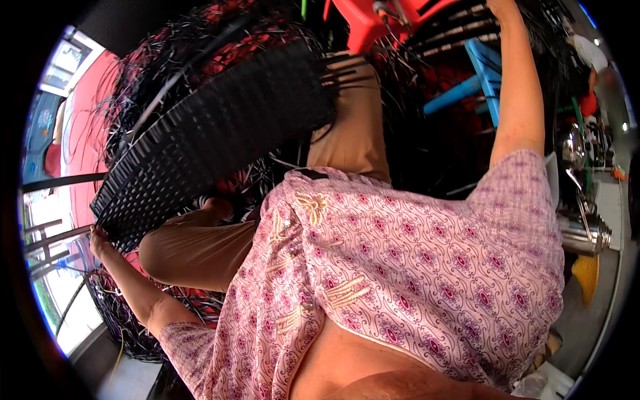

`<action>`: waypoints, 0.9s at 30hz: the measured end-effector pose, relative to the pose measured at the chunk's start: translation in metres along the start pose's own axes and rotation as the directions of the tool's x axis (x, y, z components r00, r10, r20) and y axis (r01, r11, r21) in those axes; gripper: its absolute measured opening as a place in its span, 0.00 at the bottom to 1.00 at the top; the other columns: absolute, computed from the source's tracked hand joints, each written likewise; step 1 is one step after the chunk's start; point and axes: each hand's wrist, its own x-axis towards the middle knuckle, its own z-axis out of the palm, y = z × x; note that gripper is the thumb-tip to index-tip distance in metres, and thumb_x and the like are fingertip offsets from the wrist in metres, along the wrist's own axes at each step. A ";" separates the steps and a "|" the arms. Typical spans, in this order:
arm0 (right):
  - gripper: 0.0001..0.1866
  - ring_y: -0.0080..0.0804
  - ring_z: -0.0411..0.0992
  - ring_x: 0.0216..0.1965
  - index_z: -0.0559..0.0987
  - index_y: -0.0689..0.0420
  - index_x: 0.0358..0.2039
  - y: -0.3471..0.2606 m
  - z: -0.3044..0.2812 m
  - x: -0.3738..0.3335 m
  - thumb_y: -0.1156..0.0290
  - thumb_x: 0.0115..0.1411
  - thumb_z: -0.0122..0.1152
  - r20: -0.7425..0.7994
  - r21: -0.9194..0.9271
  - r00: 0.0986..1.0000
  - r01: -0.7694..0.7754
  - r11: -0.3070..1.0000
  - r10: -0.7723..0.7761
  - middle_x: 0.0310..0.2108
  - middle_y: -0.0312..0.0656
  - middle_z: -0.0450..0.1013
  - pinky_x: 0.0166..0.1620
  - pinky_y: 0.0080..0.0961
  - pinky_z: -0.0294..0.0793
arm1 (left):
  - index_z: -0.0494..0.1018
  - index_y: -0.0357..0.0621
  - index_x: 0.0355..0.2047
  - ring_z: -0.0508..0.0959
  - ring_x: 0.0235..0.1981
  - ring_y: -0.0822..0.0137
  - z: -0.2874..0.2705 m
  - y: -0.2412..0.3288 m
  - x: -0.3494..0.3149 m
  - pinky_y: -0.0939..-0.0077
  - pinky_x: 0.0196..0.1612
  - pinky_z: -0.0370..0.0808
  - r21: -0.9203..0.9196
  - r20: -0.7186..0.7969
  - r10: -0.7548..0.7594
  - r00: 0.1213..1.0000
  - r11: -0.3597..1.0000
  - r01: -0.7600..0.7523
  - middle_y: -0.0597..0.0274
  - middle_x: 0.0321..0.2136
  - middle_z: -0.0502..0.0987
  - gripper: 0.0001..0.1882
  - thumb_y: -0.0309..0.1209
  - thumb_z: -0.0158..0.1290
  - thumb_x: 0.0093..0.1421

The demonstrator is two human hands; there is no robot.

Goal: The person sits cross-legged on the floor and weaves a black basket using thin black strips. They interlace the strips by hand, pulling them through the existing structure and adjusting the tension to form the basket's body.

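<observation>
A long, curved panel woven from black plastic strips (227, 113) lies across my legs. Its right end has several loose strip ends sticking out over my knee. At the panel's lower left corner, my left hand (100, 243) grips the edge with bent fingers. My right arm stretches far up to the top rim, where only part of my right hand (501, 5) shows. It is nearest to black slats with pale bands (460, 32), and its fingers are cut off by the picture's edge.
Heaps of loose black strips (160, 60) surround me on a red floor covering. Ahead are a red plastic stool (353, 27) with a tool on it and a blue plastic frame (485, 73). At right stand a steel flask (587, 235) and a yellow object (587, 277). Another person is at far right.
</observation>
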 end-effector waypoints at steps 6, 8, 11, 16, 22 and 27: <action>0.16 0.08 0.61 0.20 0.82 0.53 0.34 0.039 -0.010 0.008 0.52 0.62 0.63 0.100 -0.137 0.995 0.032 0.990 -0.019 0.22 0.24 0.70 0.23 0.12 0.54 | 0.79 0.48 0.35 0.73 0.24 0.75 -0.006 -0.004 -0.020 0.80 0.26 0.68 0.026 0.055 0.023 0.998 0.999 -0.024 0.74 0.24 0.76 0.12 0.42 0.63 0.59; 0.17 0.08 0.60 0.19 0.82 0.52 0.34 0.055 -0.010 0.008 0.50 0.62 0.63 0.031 -0.209 0.999 -0.004 0.978 0.011 0.22 0.25 0.70 0.22 0.13 0.54 | 0.79 0.47 0.35 0.73 0.23 0.78 -0.007 0.000 -0.030 0.83 0.24 0.67 -0.013 0.049 0.053 0.997 0.999 -0.052 0.74 0.24 0.75 0.11 0.39 0.64 0.59; 0.19 0.09 0.59 0.18 0.83 0.55 0.42 0.073 -0.008 0.009 0.52 0.61 0.64 0.066 -0.139 0.998 -0.005 0.990 0.014 0.22 0.25 0.70 0.21 0.10 0.56 | 0.76 0.48 0.27 0.68 0.15 0.79 -0.006 0.004 -0.040 0.86 0.17 0.65 -0.121 0.006 0.085 0.996 0.989 -0.084 0.74 0.17 0.73 0.08 0.35 0.64 0.59; 0.20 0.08 0.58 0.17 0.82 0.55 0.45 0.083 -0.004 0.012 0.53 0.60 0.66 0.015 -0.118 0.994 -0.104 0.988 0.107 0.21 0.23 0.68 0.20 0.09 0.53 | 0.79 0.41 0.39 0.76 0.23 0.81 -0.005 0.005 -0.044 0.92 0.21 0.72 -0.261 0.067 0.094 0.993 0.963 -0.073 0.71 0.25 0.79 0.07 0.30 0.58 0.63; 0.17 0.09 0.59 0.14 0.84 0.53 0.43 0.082 0.005 0.029 0.55 0.59 0.67 -0.052 -0.102 0.959 -0.283 0.954 0.279 0.20 0.23 0.69 0.17 0.11 0.49 | 0.79 0.44 0.35 0.76 0.21 0.79 0.000 0.013 -0.076 0.86 0.22 0.72 -0.308 -0.011 0.109 0.994 0.945 -0.107 0.73 0.24 0.78 0.04 0.30 0.61 0.61; 0.14 0.12 0.61 0.14 0.84 0.55 0.39 0.101 0.001 0.041 0.58 0.61 0.64 -0.198 -0.042 0.938 -0.298 0.954 0.285 0.19 0.27 0.71 0.16 0.14 0.53 | 0.78 0.41 0.35 0.77 0.24 0.76 0.005 0.018 -0.098 0.86 0.24 0.74 -0.355 0.030 0.153 0.988 0.926 -0.132 0.69 0.24 0.78 0.05 0.29 0.60 0.62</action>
